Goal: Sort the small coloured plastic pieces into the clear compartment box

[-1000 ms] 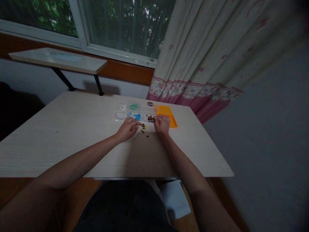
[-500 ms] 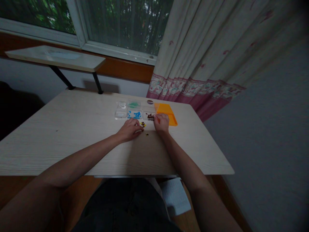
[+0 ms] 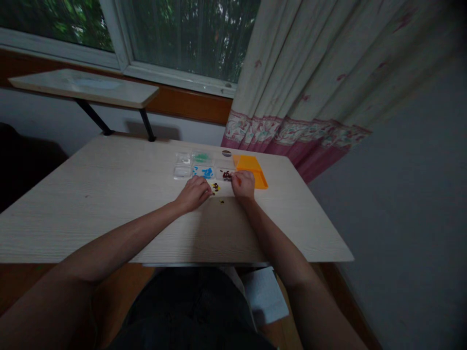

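My left hand (image 3: 194, 193) rests at the table's middle, fingers pinched together beside a small pile of yellow and dark brown pieces (image 3: 216, 187). What lies between its fingertips is too small to make out. My right hand (image 3: 243, 184) is curled at the right end of a clear compartment holding dark brown pieces (image 3: 226, 175). Its fingertips are closed, and anything in them is hidden. One more tiny dark and yellow piece (image 3: 222, 201) lies on the table between the hands. Blue pieces (image 3: 204, 172) fill the neighbouring compartment.
The clear compartment tray (image 3: 182, 172) also has green pieces (image 3: 200, 157) in its back row. An open orange case (image 3: 260, 179) lies right of it, partly behind my right hand. A dark round object (image 3: 226, 153) sits behind. A raised shelf (image 3: 91, 87) stands at the back left.
My left hand has drawn slightly left and its fingers have come closer together, uncovering more of the yellow and brown pieces. My right hand stays almost in place at the brown pieces.
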The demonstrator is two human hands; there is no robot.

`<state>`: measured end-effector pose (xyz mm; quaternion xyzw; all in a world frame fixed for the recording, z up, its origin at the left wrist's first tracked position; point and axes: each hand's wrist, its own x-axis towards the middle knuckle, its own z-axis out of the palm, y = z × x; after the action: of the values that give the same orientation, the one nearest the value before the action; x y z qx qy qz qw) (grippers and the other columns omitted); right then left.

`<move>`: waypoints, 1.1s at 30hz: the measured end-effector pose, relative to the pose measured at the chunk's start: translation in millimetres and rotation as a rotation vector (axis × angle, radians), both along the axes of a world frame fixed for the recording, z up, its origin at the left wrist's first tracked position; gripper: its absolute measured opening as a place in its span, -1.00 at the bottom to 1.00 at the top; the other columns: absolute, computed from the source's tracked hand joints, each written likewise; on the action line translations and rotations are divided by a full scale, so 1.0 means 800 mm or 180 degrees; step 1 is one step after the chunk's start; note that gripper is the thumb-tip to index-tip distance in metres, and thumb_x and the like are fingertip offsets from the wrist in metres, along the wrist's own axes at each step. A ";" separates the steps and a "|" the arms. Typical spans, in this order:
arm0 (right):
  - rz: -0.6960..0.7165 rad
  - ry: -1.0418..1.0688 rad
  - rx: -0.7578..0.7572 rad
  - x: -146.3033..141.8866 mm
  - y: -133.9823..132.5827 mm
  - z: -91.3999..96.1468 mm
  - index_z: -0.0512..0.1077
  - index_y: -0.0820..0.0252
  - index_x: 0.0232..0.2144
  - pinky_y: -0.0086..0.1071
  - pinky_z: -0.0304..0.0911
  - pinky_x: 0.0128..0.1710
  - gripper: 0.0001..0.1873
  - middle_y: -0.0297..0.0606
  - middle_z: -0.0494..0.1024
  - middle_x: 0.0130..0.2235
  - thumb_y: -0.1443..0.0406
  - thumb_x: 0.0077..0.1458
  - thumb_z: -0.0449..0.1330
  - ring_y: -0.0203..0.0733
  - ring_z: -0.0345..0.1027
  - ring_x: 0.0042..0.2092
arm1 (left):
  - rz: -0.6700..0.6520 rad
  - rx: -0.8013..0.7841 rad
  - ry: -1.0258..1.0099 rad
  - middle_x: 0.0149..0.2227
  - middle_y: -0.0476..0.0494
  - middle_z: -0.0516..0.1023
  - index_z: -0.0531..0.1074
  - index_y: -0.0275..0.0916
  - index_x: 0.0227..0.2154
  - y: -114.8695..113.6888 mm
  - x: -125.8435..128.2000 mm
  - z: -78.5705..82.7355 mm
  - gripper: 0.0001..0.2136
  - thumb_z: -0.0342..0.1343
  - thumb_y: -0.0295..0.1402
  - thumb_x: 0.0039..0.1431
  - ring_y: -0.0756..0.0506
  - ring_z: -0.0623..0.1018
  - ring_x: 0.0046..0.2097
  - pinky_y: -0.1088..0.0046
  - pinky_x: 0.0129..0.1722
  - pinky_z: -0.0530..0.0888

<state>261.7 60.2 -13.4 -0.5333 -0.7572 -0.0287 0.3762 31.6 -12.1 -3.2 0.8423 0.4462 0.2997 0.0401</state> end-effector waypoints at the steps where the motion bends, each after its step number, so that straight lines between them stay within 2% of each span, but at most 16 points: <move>1: 0.0046 -0.0014 0.0069 -0.001 -0.003 0.001 0.58 0.18 -0.29 -0.18 0.13 0.02 -0.69 -0.14 0.55 -0.21 0.19 0.26 0.07 -0.06 0.28 -0.07 | 0.0044 0.0021 -0.0056 -0.23 -0.19 0.45 0.47 -0.24 -0.30 0.000 0.000 0.000 -0.82 0.05 -0.26 0.27 -0.18 0.37 -0.10 0.22 -0.04 0.31; 7: 0.0880 -0.0406 0.0341 -0.023 -0.032 0.011 0.57 0.06 -0.19 -0.19 0.07 0.10 -0.77 -0.23 0.56 -0.18 0.17 0.22 0.15 -0.10 0.26 0.01 | 0.0236 0.0077 -0.0708 -0.31 -0.16 0.45 0.43 -0.24 -0.34 0.007 -0.006 0.000 -0.80 0.00 -0.27 0.30 -0.15 0.40 -0.16 0.27 -0.08 0.33; 12: 0.1416 -0.0786 0.0475 -0.039 -0.052 0.017 0.53 0.02 -0.06 -0.19 0.03 0.12 -0.70 -0.25 0.57 -0.19 0.12 0.23 0.14 -0.12 0.28 0.00 | 0.0158 -0.0083 -0.1025 -0.39 -0.11 0.43 0.41 -0.25 -0.40 0.013 -0.008 -0.001 -0.80 -0.02 -0.32 0.29 -0.10 0.40 -0.26 0.34 -0.19 0.34; 17: 0.1313 -0.0829 0.0528 -0.042 -0.058 0.020 0.54 -0.01 -0.09 -0.20 0.02 0.11 -0.73 -0.27 0.58 -0.22 0.12 0.25 0.13 -0.14 0.29 -0.05 | 0.0101 -0.0171 -0.1154 -0.40 -0.09 0.43 0.43 -0.25 -0.40 0.012 -0.007 0.001 -0.79 -0.01 -0.30 0.28 -0.08 0.40 -0.28 0.37 -0.23 0.35; 24: 0.1154 -0.0840 0.0787 -0.047 -0.060 0.020 0.58 0.01 -0.31 -0.21 0.03 0.05 -0.80 -0.33 0.58 -0.33 0.14 0.22 0.18 -0.19 0.31 -0.15 | -0.0171 -0.0372 -0.1276 -0.44 -0.07 0.42 0.45 -0.26 -0.44 0.016 -0.007 -0.006 -0.76 0.02 -0.26 0.28 -0.05 0.41 -0.33 0.40 -0.29 0.33; 33: 0.1135 -0.0879 0.0788 -0.047 -0.059 0.023 0.58 0.02 -0.31 -0.22 0.02 0.01 -0.80 -0.33 0.57 -0.36 0.17 0.24 0.17 -0.20 0.29 -0.17 | -0.0130 -0.0291 -0.1261 -0.40 -0.12 0.47 0.49 -0.25 -0.39 0.017 -0.008 -0.011 -0.75 -0.01 -0.26 0.29 -0.08 0.44 -0.29 0.38 -0.24 0.36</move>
<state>224.1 12.8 4.9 -0.3322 -0.8741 -0.1270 0.3308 25.6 1.7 -11.7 0.7731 0.4255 0.4381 0.1715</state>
